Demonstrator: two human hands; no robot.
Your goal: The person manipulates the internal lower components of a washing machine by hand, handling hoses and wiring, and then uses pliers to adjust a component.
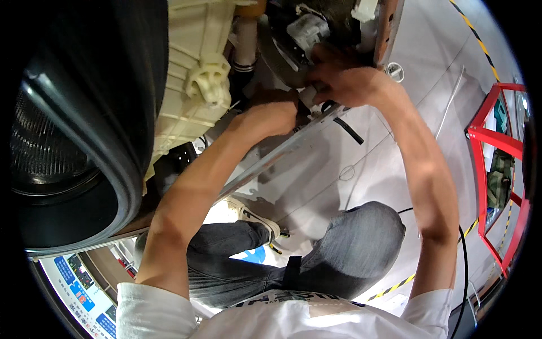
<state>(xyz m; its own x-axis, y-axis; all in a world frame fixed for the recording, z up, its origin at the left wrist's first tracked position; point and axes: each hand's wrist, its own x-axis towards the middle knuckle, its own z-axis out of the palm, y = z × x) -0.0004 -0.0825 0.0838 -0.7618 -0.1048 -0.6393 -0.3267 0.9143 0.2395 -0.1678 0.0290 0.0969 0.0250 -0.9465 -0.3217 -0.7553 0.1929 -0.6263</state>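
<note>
Both my hands reach into the open lower body of what looks like a front-loading washing machine. My left hand (274, 110) is closed like a fist beside the metal frame edge (265, 161), its fingertips turned away and hidden. To its right, my right hand (344, 82) curls its fingers inward against parts in shadow; what it grips cannot be made out. Between and above the hands runs a curved grey part (276, 59). A whitish plastic part (307, 31) sits just beyond my right fingers. The cream plastic tub (195, 68) stands left of my left hand.
A dark round door seal with a ribbed glass (48, 147) fills the left. On the floor lie a black strip (349, 131) and a small white round piece (394, 72). A red-framed rack (497, 141) stands at right, near yellow-black floor tape (477, 37). My bent knee (367, 243) is below.
</note>
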